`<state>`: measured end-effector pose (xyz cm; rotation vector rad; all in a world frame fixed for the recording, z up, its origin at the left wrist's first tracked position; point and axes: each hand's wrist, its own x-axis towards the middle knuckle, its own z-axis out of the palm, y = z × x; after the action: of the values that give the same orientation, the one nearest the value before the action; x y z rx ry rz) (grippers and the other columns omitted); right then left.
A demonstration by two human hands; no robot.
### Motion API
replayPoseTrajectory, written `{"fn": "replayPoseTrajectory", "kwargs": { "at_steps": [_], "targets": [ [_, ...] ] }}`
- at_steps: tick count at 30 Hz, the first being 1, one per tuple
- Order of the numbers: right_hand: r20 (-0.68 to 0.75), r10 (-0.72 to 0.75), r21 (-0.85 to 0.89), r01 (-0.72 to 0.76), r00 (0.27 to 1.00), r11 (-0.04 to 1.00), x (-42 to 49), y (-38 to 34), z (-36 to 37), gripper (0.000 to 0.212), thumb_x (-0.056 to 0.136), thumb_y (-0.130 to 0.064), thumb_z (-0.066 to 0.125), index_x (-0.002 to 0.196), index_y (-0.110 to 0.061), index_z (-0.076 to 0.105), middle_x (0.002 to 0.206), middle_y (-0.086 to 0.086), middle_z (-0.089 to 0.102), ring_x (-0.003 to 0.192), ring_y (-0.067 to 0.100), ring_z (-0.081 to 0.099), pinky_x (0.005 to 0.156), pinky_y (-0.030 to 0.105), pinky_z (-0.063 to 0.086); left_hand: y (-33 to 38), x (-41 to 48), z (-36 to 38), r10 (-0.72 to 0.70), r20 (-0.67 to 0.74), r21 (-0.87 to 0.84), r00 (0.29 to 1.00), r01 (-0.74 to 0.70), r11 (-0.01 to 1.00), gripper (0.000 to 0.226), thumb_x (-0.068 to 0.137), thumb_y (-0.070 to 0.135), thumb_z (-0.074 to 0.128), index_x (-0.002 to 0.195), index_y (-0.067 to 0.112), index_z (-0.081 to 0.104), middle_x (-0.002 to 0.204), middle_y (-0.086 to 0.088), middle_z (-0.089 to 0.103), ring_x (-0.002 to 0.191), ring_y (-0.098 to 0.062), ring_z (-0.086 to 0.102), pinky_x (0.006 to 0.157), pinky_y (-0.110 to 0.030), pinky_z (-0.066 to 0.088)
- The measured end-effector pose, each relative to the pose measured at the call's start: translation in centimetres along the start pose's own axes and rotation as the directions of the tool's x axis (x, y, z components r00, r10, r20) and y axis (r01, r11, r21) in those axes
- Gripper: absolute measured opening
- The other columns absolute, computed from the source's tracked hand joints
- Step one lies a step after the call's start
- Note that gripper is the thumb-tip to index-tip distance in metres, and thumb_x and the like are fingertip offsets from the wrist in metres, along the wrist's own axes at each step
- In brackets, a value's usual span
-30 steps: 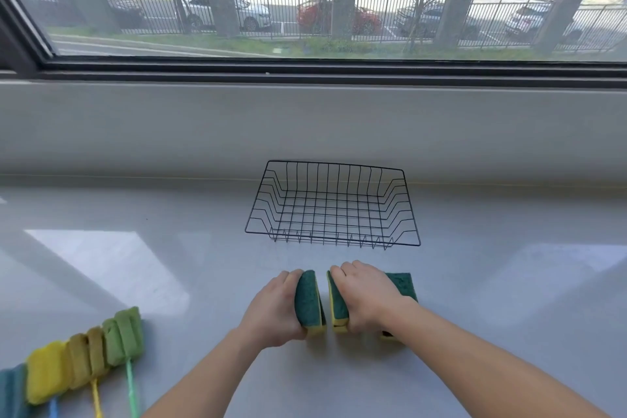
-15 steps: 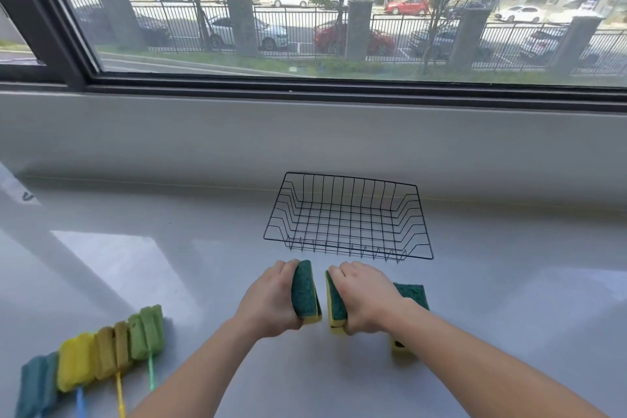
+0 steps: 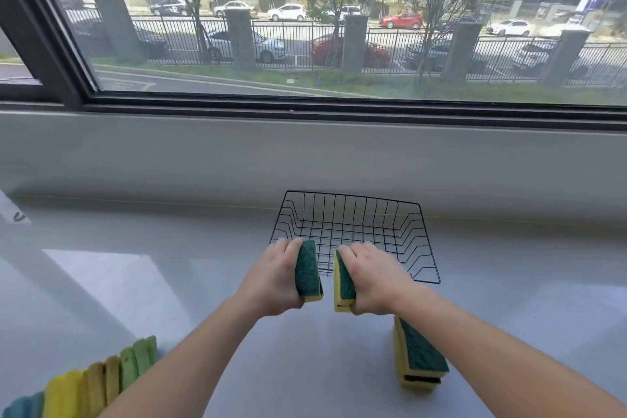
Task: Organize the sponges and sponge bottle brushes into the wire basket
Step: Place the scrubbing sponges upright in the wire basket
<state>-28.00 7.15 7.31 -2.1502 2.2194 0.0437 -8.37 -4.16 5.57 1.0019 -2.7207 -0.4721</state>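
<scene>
A black wire basket (image 3: 420, 241) stands on the grey counter, nothing inside it. My left hand (image 3: 274, 278) grips a green-and-yellow sponge (image 3: 307, 273) held on edge, just over the basket's near rim. My right hand (image 3: 373, 278) grips a second sponge of the same kind (image 3: 341, 282), also on edge, beside the first. A small stack of two like sponges (image 3: 419, 360) lies on the counter under my right forearm. A row of sponge bottle brushes (image 3: 91, 380) in yellow, green and teal lies at the lower left, partly hidden by my left arm.
The grey counter (image 3: 169, 282) runs back to a low grey wall (image 3: 305, 153) right behind the basket, under a wide window. A bit of white paper (image 3: 13, 212) shows at the far left edge.
Both hands have lifted their sponges off the counter and carried them forward to the basket's near rim. The stack of sponges stayed behind on the counter.
</scene>
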Motion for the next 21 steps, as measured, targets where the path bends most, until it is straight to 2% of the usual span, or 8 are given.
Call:
{"fn": "replayPoseTrajectory", "kwargs": {
  "at_steps": [9,13,18,21],
  "targets": [
    [-0.02,0.053,0.031,-0.053,0.998,0.998,5.5,4.0,-0.8,0.087,0.063,-0.049,0.074,0.134,-0.017,0.035,0.118,0.002,0.049,0.106,0.024,0.043,0.075,0.033,0.044,-1.9,7.5,-0.5,0.008,0.046,0.05,0.999,-0.01,0.999,0.095,0.057,0.036,0.076,0.139,0.021,0.031,0.115,0.0,0.044,0.106,-0.022,0.045,0.085,-0.04,0.05],
    [0.0,0.073,0.058,-0.073,0.997,0.996,8.3,5.8,0.1,0.089,0.062,-0.049,0.075,0.135,-0.016,0.035,0.12,0.003,0.048,0.108,0.024,0.043,0.082,0.037,0.05,-3.1,11.2,0.4,-0.015,0.08,0.054,0.997,0.01,0.998,0.097,0.057,0.044,0.072,0.141,0.018,0.03,0.117,-0.002,0.045,0.108,-0.024,0.046,0.087,-0.04,0.05],
    [0.05,0.067,0.081,-0.071,0.997,0.994,11.7,7.8,2.1,0.094,0.064,-0.048,0.074,0.14,-0.016,0.03,0.124,0.004,0.046,0.114,0.024,0.041,0.084,0.042,0.054,-4.5,15.9,2.6,0.024,0.119,0.14,0.993,-0.04,0.989,0.095,0.058,0.043,0.075,0.138,0.017,0.032,0.114,-0.004,0.048,0.104,-0.026,0.05,0.083,-0.039,0.051],
    [0.068,0.063,0.101,-0.07,0.996,0.992,13.3,8.8,3.4,0.094,0.066,-0.049,0.072,0.142,-0.015,0.029,0.126,0.004,0.045,0.116,0.025,0.04,0.087,0.043,0.053,-5.4,18.2,3.8,0.042,0.134,0.175,0.99,-0.065,0.982,0.091,0.057,0.046,0.075,0.133,0.017,0.035,0.109,-0.004,0.049,0.096,-0.025,0.051,0.075,-0.035,0.048]
  ]
}}
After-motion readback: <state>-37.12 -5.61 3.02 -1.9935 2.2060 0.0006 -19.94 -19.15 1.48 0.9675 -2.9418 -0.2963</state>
